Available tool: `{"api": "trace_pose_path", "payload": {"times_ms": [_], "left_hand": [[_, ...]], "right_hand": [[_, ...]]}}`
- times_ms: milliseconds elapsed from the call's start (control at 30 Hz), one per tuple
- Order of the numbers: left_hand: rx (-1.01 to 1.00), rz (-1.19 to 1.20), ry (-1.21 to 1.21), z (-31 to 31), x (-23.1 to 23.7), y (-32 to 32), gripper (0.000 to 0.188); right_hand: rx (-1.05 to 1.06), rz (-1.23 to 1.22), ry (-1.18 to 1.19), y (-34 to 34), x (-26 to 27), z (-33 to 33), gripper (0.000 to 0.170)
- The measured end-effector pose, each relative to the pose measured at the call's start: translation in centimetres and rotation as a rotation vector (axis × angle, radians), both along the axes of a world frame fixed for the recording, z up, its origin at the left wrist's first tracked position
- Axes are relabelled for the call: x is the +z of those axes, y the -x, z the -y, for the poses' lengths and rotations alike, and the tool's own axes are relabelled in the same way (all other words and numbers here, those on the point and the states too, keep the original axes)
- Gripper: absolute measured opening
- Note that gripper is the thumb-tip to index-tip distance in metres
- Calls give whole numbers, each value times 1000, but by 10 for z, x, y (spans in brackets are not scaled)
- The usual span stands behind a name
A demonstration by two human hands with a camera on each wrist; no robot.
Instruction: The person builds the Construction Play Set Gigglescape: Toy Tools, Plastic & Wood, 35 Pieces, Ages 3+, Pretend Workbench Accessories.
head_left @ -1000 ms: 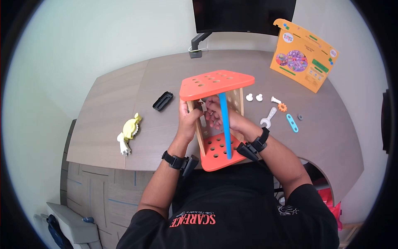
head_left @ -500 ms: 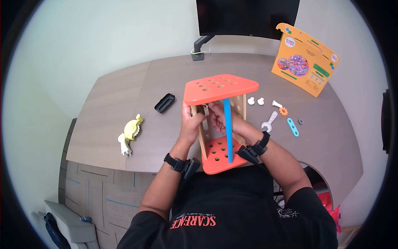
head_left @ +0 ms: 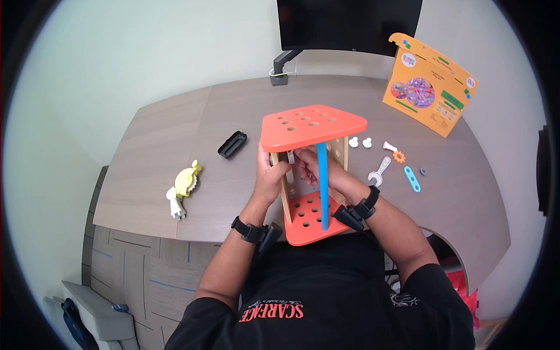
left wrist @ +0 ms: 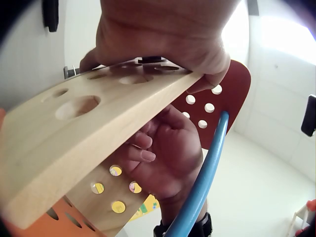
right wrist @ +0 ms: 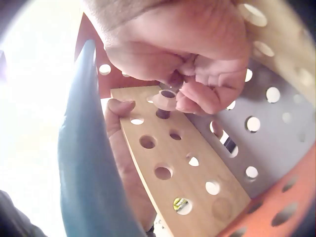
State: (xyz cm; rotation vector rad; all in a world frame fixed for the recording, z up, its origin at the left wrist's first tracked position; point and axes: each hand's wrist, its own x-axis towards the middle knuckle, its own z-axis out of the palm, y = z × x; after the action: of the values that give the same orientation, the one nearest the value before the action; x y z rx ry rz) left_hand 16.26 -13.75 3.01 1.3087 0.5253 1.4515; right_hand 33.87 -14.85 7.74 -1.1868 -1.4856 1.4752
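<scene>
- Frame [head_left: 268, 140] of orange plates, wooden panels and a blue rod [head_left: 323, 192], held up over the near table edge, in front of the person's body.
- Left wooden panel [right wrist: 153, 155]: pierced with round holes; a pale round piece [right wrist: 165, 100] sits at one of them, on the inner face.
- Left hand [head_left: 270, 179]: clamped on that panel, thumb over its edge, fingers round the outer face.
- Right hand [right wrist: 197, 59]: inside the frame, fingers curled close together, tips pinching the pale round piece.
- Table [head_left: 169, 128], to the right: two white pegs [head_left: 367, 142], a white bolt [head_left: 389, 146] beside an orange gear [head_left: 398, 157], a wrench [head_left: 379, 172], a turquoise strip [head_left: 412, 179], a grey ring [head_left: 423, 171].
- To the left: a black tray [head_left: 232, 144]; farther out, a yellow toy [head_left: 186, 179] touching a white piece [head_left: 175, 205].
- At the back: a monitor [head_left: 350, 24] and a yellow-orange box [head_left: 431, 86].
</scene>
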Motion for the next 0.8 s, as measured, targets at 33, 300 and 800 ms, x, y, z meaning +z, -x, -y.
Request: {"api": "trace_pose_path", "payload": {"times_ms": [33, 300, 800], "left_hand": [[39, -16, -23, -1, 0, 0, 71], [6, -18, 21, 5, 5, 1, 71], [-38, 4, 23, 7, 7, 2, 68]], "right_hand": [[-9, -18, -4, 3, 5, 3, 50], [95, 122, -2, -5, 7, 1, 67], [111, 82, -24, -2, -1, -4, 61]]}}
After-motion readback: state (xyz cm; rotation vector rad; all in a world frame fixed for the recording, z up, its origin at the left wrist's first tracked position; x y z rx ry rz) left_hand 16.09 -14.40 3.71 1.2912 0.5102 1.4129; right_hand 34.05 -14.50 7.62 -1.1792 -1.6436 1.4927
